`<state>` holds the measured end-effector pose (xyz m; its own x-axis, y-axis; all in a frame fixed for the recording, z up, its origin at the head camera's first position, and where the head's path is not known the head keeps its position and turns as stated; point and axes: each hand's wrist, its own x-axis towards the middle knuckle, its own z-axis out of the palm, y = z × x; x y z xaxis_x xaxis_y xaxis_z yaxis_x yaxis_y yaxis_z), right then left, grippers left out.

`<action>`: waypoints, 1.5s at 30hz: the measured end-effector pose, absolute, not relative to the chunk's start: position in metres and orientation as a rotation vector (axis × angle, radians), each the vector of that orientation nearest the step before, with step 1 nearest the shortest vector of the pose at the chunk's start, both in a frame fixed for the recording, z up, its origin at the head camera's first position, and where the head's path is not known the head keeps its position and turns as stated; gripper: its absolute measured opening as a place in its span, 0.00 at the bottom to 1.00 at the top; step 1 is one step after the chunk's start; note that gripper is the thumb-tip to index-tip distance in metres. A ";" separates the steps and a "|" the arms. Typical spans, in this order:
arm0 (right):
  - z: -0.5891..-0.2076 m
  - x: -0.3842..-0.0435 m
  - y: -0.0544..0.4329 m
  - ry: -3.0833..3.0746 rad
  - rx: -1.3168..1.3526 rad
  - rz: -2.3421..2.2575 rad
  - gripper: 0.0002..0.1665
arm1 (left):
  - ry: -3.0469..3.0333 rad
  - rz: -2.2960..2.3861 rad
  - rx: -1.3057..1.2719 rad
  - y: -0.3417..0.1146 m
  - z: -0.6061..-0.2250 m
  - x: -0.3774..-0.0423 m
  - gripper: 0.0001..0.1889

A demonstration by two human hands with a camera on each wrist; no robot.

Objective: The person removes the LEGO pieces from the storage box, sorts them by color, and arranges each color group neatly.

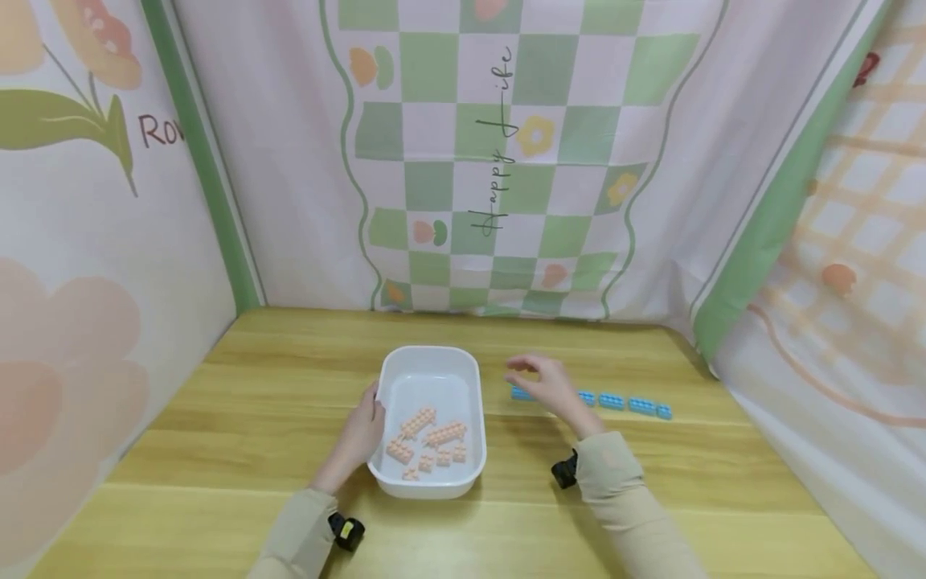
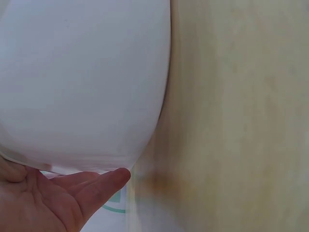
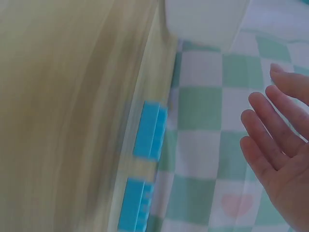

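Probably light, stiff blue plastic bricks (image 1: 611,400) near the loose-fingered, empty right hand (image 1: 544,382): pinch sides; left hand (image 1: 364,431) grips white plastic tub (image 1: 428,490).

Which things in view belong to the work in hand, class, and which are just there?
Seem to belong:
white tub
peach bricks, inside it
blue bricks, in a row
left hand, on the tub's side
right hand, empty, by the blue bricks

Seem just there:
wooden table
checked cloth, behind
black wrist devices
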<state>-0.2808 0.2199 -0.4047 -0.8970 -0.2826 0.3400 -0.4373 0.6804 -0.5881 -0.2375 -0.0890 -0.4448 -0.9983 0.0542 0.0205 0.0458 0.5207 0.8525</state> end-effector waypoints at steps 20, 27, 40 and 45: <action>-0.402 -0.283 0.148 -2.657 0.930 0.920 0.16 | 2.706 1.585 0.103 -0.088 -0.442 -0.234 0.26; -0.403 -0.284 0.137 -2.726 1.030 0.839 0.16 | 2.715 1.563 0.111 -0.087 -0.443 -0.236 0.26; -0.408 -0.285 0.111 -2.894 1.140 0.739 0.15 | 2.736 1.565 0.136 -0.089 -0.446 -0.236 0.26; -0.416 -0.287 0.105 -2.897 1.170 0.707 0.13 | 2.742 1.573 0.153 -0.089 -0.446 -0.237 0.25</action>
